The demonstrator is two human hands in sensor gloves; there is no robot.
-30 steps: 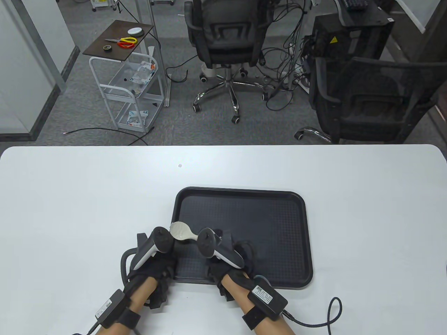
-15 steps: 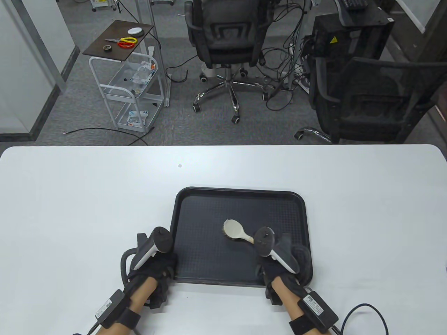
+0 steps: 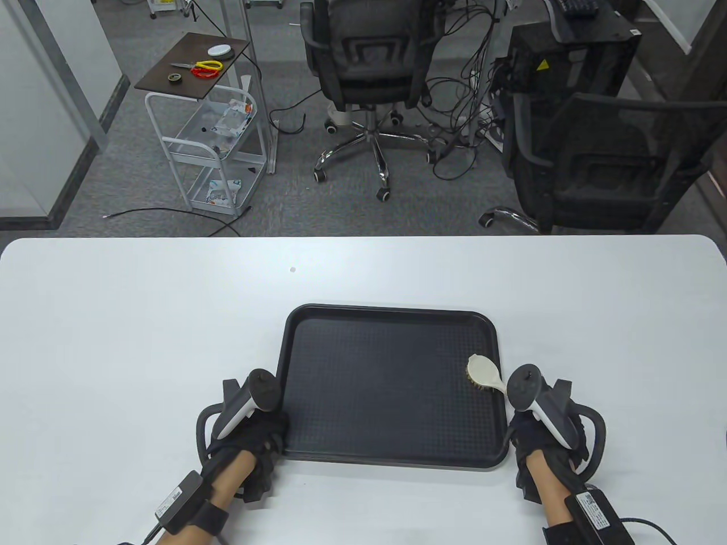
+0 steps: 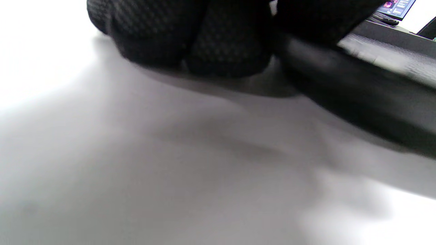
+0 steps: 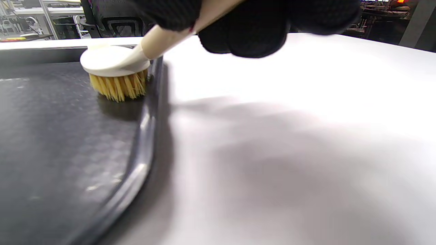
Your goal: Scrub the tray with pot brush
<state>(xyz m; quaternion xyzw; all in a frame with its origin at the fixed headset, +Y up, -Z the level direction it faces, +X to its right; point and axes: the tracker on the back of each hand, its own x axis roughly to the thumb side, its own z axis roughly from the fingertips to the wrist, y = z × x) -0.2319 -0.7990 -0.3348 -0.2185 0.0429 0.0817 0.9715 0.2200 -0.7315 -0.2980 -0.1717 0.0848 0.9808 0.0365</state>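
Now the right hand (image 3: 548, 423) grips the brush (image 3: 484, 373) handle, bristles down at the tray's (image 3: 392, 457) right edge, lower right of frame; left hand (image 3: 250, 423) holds the tray's lower-left corner on the bench (image 3: 142, 318).

Bright, even overhead light on the table view, sharp, edges bowing slightly. Left wrist view is badly blurred, with a soft grey shadow. Right wrist view blurs up close, glare streaking the tray (image 5: 143, 163) rim.
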